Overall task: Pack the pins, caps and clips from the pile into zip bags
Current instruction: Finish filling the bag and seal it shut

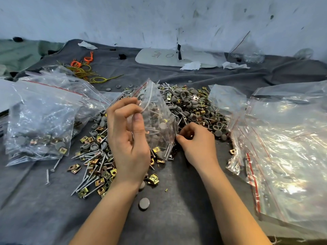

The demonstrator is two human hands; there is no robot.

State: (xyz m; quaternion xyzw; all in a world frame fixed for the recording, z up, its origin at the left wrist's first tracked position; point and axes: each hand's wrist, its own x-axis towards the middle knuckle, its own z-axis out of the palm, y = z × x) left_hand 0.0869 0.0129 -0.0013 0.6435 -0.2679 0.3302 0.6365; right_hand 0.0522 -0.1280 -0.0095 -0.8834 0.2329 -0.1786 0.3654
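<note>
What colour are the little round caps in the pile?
The caps are grey; the head view shows them best.

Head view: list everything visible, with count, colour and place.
held zip bag: one, clear, raised at centre, partly filled
pile: one, silver pins, grey caps, gold clips, centre
filled zip bags: several, clear, left
empty zip bags: stack, clear, right
loose cap: one, grey, between forearms
wire loops: bundle, orange and yellow, back left
white board: one, back centre
cloth: grey, underneath
left hand: pinches bag's top
right hand: curled at bag's lower edge, grip unclear
</note>
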